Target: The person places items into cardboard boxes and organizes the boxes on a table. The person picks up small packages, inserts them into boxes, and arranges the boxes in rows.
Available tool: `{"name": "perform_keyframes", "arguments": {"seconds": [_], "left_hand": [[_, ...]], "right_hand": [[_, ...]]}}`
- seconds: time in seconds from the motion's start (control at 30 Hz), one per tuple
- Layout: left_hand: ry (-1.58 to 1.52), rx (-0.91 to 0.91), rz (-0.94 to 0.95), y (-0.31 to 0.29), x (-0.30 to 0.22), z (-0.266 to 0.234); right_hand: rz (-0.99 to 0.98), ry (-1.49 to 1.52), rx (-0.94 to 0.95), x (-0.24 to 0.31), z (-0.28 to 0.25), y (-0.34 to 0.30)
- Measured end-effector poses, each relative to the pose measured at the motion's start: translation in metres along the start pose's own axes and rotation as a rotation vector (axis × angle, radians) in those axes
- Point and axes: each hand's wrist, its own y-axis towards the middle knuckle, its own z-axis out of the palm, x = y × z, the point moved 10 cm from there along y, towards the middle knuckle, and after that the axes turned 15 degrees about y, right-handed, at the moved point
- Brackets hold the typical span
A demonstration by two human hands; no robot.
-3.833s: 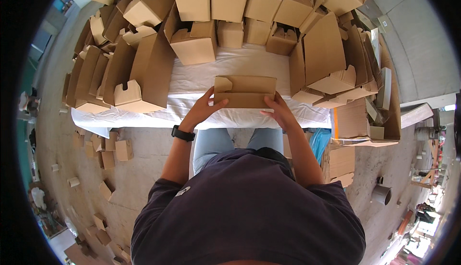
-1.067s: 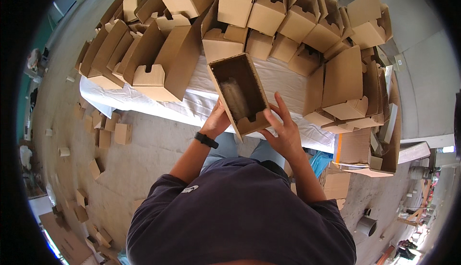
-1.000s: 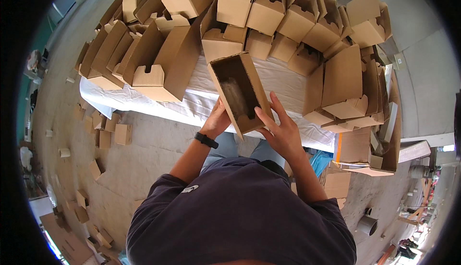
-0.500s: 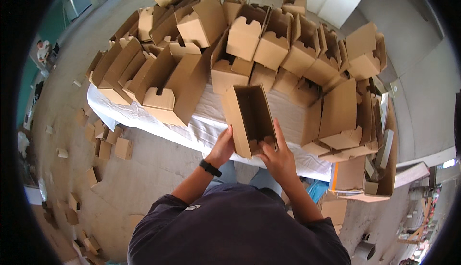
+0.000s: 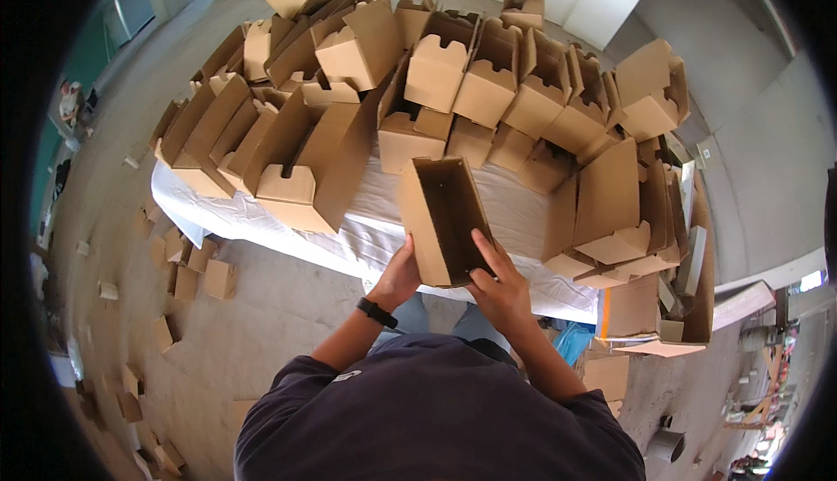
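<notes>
A narrow brown cardboard box [image 5: 415,228], its top open and its inside bare, is tilted over the near edge of the white cloth [image 5: 366,204]. My left hand [image 5: 398,272] grips its left wall near the lower corner, the thumb up along the outside. At the lower right corner my right hand [image 5: 500,287] holds the near end, with fingers bent over the edge. Part of the right fingers is hidden by the box wall. Beyond it, several folded open boxes [image 5: 484,88] stand packed in rows, and a larger one [image 5: 327,167] lies to the left.
At the right, a big carton [image 5: 635,311] holds long pale pieces. Small cardboard boxes [image 5: 220,279] lie scattered on the floor at left. A blue plastic bag [image 5: 571,342] sits below the cloth's right end. A person [image 5: 70,104] is far off at left.
My right hand has shifted its fingers at the box's near end, the index finger now lying over the right wall. The box has turned slightly; both hands still hold it.
</notes>
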Motion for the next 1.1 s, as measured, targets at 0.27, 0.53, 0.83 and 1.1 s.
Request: {"name": "perform_keyframes", "arguments": {"seconds": [0.27,0.53,0.83,1.1], "left_hand": [[-0.097,0.059,-0.038,-0.006,0.019,-0.001],[-0.048,0.071,-0.112,-0.031,0.034,0.019],[-0.061,0.112,0.04,-0.012,-0.009,0.03],[0.027,0.015,0.068,-0.02,-0.031,0.016]], "right_hand": [[0.007,-0.013,0.008,-0.003,0.005,-0.008],[0.013,-0.007,-0.02,0.002,-0.014,-0.013],[-0.032,-0.096,-0.067,0.019,-0.04,0.004],[-0.045,-0.11,-0.011,0.026,-0.031,0.017]]}}
